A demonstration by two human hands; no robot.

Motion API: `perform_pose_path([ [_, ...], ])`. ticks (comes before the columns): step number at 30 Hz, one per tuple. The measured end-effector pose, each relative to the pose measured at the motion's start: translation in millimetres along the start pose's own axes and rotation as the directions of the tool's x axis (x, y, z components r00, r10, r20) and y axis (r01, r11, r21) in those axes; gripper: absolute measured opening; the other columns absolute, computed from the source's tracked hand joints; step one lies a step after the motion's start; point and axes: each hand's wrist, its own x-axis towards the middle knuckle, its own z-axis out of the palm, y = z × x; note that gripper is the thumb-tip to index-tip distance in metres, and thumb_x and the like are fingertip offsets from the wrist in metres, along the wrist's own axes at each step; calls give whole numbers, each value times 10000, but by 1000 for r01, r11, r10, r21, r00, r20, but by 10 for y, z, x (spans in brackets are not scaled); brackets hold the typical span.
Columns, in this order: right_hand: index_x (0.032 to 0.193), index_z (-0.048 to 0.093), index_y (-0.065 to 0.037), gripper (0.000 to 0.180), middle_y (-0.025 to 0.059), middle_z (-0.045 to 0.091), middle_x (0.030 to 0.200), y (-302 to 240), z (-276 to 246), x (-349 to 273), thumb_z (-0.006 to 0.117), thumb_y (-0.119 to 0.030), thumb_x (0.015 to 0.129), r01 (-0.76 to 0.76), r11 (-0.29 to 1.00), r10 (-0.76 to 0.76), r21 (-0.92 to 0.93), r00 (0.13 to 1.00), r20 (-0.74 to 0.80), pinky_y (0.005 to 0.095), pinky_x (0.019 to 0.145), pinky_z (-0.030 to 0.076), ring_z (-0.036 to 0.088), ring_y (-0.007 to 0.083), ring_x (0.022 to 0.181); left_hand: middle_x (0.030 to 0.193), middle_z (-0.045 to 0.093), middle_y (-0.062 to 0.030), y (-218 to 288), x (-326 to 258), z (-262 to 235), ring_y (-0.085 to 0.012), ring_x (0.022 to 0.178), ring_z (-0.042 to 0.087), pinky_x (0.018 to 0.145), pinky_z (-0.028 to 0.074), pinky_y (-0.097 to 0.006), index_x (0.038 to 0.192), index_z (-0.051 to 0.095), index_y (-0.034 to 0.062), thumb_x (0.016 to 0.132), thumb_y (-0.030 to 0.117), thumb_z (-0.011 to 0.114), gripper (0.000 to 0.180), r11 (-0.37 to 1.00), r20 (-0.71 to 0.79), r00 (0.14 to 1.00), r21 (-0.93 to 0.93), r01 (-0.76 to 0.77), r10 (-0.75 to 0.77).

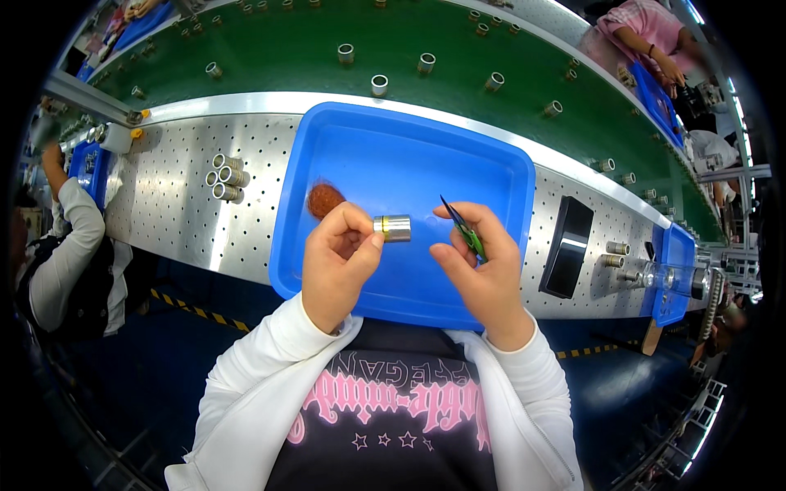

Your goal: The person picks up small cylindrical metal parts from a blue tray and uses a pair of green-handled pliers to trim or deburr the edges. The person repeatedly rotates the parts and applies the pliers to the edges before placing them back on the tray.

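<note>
Over the blue tray (327, 123), my left hand (332, 266) pinches a short silver metal cylinder (398, 228) by its left end, between thumb and fingers. The cylinder lies about level, with a yellowish ring near my fingertips. To its right, my right hand (491, 278) is closed around small green-handled snips (468, 236), whose dark pointed tip angles up and left. The snips and the cylinder are apart. Inside the tray, just beyond my left hand, sits a reddish-brown fibrous wad (324, 199).
Several metal cylinders (226, 175) cluster on the perforated metal table (180, 221) at left. A black phone-like slab (568, 245) lies right of the tray. Beyond runs a green conveyor belt (278, 69) carrying scattered cylinders. Other people work at left (74, 245) and far right (643, 37).
</note>
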Motion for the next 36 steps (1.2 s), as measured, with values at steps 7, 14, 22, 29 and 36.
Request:
perform_pose_path([
  [7,1060,518,-22,284,19,517,722,74,68,-86,622,-112,812,189,980,-190,57,982,13,202,517,338,429,58,616,769,455,5,-8,-10,-25,-36,657,418,583,353,-179,806,474,33,821,-14,540,83,992,-74,990,44,-120,123],
  [14,1011,526,-18,197,13,477,630,33,313,-170,567,-141,862,-147,961,93,233,970,226,224,492,322,403,60,553,772,461,-45,9,-21,-25,-94,662,428,602,363,-217,801,473,18,773,-55,559,116,900,-102,929,305,-312,357],
  [22,989,552,-20,168,27,486,627,-6,350,-120,537,-147,880,-132,974,93,183,974,209,235,486,339,416,76,538,747,473,-50,9,-28,-8,-108,640,433,592,364,-226,787,485,18,753,-61,571,121,874,-106,909,340,-348,403],
  [29,983,559,-22,164,33,502,635,16,353,-123,539,-148,880,-115,981,83,156,977,195,232,487,344,429,74,540,729,484,-50,-5,-17,-12,-104,616,438,559,362,-224,772,494,14,739,-66,579,121,853,-87,903,376,-362,421],
  [36,977,565,-23,162,10,503,630,43,358,-142,533,-154,888,-131,970,90,203,975,201,218,484,338,419,51,540,725,486,-51,5,-12,-8,-108,610,436,554,365,-226,765,493,16,726,-67,589,133,806,-55,877,426,-411,477],
])
